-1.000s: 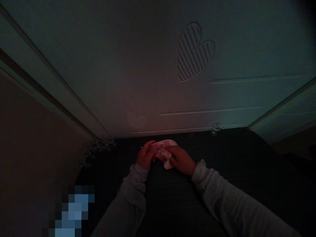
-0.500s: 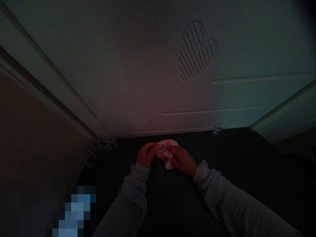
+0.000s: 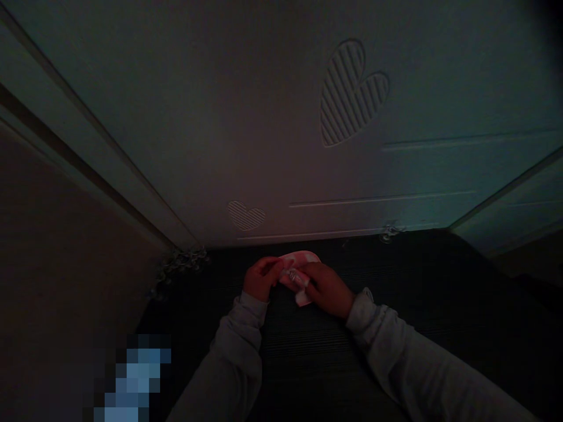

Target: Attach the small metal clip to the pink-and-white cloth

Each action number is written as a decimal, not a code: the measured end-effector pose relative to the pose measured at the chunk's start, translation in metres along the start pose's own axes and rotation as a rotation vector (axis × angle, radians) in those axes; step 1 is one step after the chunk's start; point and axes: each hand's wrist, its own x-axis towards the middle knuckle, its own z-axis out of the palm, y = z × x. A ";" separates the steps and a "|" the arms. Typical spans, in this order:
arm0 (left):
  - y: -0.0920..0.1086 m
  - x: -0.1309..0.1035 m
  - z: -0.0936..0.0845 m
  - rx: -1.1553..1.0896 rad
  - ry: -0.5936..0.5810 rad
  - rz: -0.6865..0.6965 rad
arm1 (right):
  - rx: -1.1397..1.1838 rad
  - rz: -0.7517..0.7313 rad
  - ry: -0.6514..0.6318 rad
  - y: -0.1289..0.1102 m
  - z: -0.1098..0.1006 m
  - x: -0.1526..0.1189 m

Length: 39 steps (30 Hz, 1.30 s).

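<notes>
Pink and white, a soft-looking thing (image 3: pixel 303 258) sits between the two hands in the head view. The left hand (image 3: pixel 260 280) pinches its near side with the fingertips. The right hand (image 3: pixel 332 288) is closed on its other side, with the thumb and fingers bent in. So both hands have a grip on it, and neither one is open.

A shiny little bit (image 3: pixel 294 275) shows in the gap between the fingers. It is too dark to tell what it is. A pale end (image 3: pixel 302 299) pokes out under the right fingers.

The pink thing is in hand and looks bent over on itself. It is not let go, and it is not laid out flat. Whether any part of it is open or joined, the dark hides.

Under the grip is a dark top with thin lines (image 3: pixel 303 363). Past the grip stands a pale panel (image 3: pixel 264 129) with a big heart (image 3: pixel 352 94) and a small heart (image 3: pixel 246 215). Small shiny bits (image 3: pixel 180 264) lie in a heap, left of the grip. A few more clear bits (image 3: pixel 389 232) are right of it, by the panel.
</notes>
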 end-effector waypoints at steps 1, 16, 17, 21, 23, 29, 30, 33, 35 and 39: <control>0.000 0.000 0.000 0.002 0.001 -0.003 | -0.001 0.005 0.000 0.000 0.000 0.000; -0.008 0.001 -0.003 0.129 0.013 0.070 | -0.125 -0.030 -0.007 -0.002 0.001 -0.001; -0.008 0.001 -0.003 0.129 0.016 0.069 | -0.129 -0.039 -0.008 -0.002 0.001 -0.001; -0.009 0.002 -0.004 0.132 0.006 0.072 | -0.112 -0.045 0.006 0.001 0.002 -0.001; -0.009 0.002 -0.004 0.137 -0.011 0.075 | -0.084 -0.034 0.016 0.001 0.002 -0.001; -0.011 0.003 -0.006 0.097 -0.077 0.089 | 0.020 0.011 0.036 -0.001 0.001 0.000; -0.011 0.004 -0.007 0.079 -0.095 0.086 | 0.033 0.012 0.044 -0.001 0.002 0.000; -0.012 0.007 -0.011 0.006 -0.166 0.066 | 0.053 0.018 0.057 0.002 0.003 0.000; -0.013 0.009 -0.015 -0.046 -0.211 0.054 | 0.045 0.026 0.056 0.004 0.004 -0.001; -0.018 0.012 -0.020 -0.108 -0.311 0.061 | 0.017 0.012 0.054 0.003 0.002 -0.001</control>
